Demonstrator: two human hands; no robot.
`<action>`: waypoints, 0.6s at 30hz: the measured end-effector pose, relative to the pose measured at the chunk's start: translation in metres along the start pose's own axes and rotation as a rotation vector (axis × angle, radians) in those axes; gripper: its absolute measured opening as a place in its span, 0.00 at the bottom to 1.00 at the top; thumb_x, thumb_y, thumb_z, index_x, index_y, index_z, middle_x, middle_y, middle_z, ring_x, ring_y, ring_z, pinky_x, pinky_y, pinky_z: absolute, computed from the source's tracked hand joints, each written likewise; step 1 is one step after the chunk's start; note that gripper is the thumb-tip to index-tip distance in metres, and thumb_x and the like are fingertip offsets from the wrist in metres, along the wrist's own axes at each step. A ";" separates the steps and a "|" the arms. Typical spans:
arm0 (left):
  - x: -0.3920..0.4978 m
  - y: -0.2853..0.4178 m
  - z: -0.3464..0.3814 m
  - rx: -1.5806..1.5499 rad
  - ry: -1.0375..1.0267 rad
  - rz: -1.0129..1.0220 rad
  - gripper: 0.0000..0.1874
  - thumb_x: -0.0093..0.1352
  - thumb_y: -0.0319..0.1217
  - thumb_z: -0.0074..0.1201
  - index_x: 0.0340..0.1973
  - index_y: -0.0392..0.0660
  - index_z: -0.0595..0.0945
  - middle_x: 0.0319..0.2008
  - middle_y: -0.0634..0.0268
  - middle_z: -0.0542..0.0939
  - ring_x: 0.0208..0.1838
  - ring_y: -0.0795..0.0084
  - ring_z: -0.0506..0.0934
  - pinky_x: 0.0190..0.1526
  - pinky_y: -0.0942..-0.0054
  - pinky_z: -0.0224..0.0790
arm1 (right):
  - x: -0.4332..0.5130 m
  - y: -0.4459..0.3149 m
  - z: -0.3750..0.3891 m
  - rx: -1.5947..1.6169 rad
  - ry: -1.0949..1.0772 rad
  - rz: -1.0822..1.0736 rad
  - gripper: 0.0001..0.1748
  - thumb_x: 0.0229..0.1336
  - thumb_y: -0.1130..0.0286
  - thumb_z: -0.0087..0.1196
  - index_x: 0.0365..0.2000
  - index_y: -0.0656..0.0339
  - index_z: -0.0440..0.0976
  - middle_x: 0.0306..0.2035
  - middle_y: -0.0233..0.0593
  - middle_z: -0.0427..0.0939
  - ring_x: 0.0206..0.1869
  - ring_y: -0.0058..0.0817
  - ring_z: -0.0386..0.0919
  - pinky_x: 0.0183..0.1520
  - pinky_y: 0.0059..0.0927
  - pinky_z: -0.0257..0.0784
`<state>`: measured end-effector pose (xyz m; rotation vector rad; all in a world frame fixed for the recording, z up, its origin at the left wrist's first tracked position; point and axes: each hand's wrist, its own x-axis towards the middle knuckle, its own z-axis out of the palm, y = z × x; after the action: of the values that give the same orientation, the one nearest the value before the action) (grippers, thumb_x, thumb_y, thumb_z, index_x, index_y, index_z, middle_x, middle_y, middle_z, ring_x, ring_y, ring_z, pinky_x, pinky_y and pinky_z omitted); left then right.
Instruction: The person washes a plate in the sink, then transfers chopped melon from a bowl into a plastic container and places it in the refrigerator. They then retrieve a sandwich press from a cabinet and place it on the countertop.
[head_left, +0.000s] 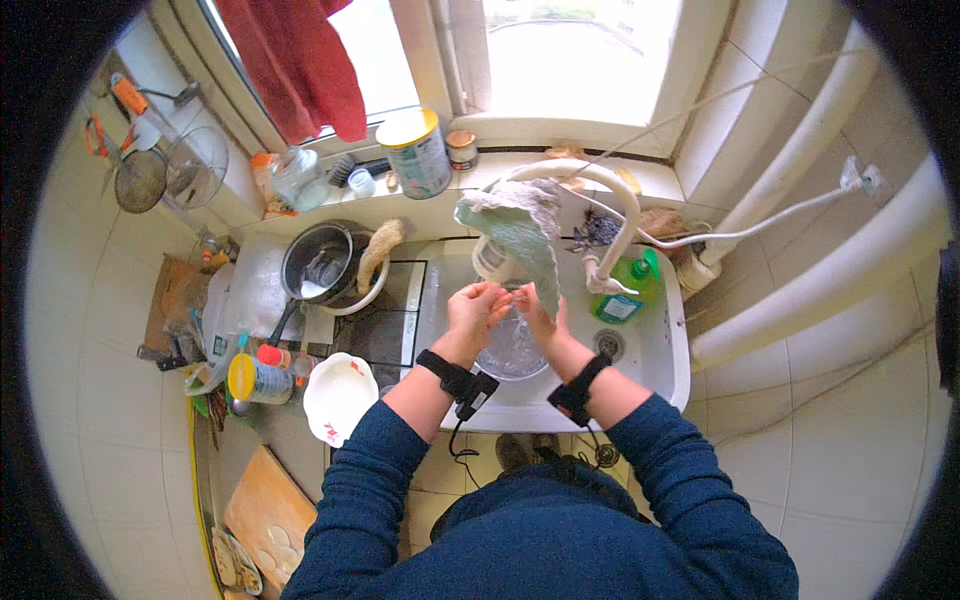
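Both my hands are close together over a white sink (658, 367), above a round basin of water (514, 360). My left hand (476, 311) has its fingers curled in; whether it holds anything cannot be made out. Beside it, my right hand (538, 311) is partly hidden by a hanging pale green cloth (517, 225) draped over the faucet pipe (619, 195). Water seems to run between the hands. A white container (493, 257) is behind the cloth. The drain (608, 343) and a green soap pump bottle (622, 300) are on the right.
Left of the sink are a dark pot (317, 259), a flower-shaped white bowl (340, 397) and a yellow-lidded can (259, 379). A wooden board (270, 510) bears flat pale rounds. Another can (416, 154) and a glass jar (300, 178) line the windowsill. Thick pipes (817, 277) run along the right.
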<state>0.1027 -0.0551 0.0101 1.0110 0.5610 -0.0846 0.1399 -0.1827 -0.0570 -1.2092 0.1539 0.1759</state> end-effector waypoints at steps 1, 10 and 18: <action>-0.001 0.000 -0.001 0.002 0.046 -0.030 0.10 0.66 0.28 0.53 0.43 0.42 0.75 0.38 0.62 0.78 0.35 0.69 0.78 0.33 0.76 0.73 | -0.003 -0.006 -0.021 -0.147 0.148 -0.014 0.14 0.61 0.64 0.41 0.30 0.63 0.72 0.31 0.38 0.75 0.32 0.29 0.73 0.37 0.33 0.69; 0.009 -0.021 -0.025 0.443 0.116 -0.069 0.40 0.63 0.45 0.54 0.65 0.45 0.56 0.64 0.50 0.57 0.68 0.52 0.53 0.59 0.46 0.52 | 0.001 -0.083 -0.114 -0.958 0.446 -0.448 0.13 0.60 0.65 0.41 0.28 0.64 0.70 0.31 0.51 0.73 0.38 0.46 0.72 0.42 0.44 0.65; -0.015 -0.014 -0.028 1.358 0.101 0.341 0.30 0.57 0.35 0.62 0.53 0.42 0.70 0.52 0.46 0.71 0.52 0.56 0.72 0.45 0.66 0.67 | -0.018 -0.114 -0.108 -1.273 -0.026 -0.338 0.05 0.48 0.73 0.51 0.27 0.63 0.69 0.28 0.53 0.76 0.33 0.49 0.75 0.35 0.43 0.70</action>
<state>0.0743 -0.0425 -0.0050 2.4288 0.3688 -0.1112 0.1441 -0.3241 0.0135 -2.4697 -0.2372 -0.0354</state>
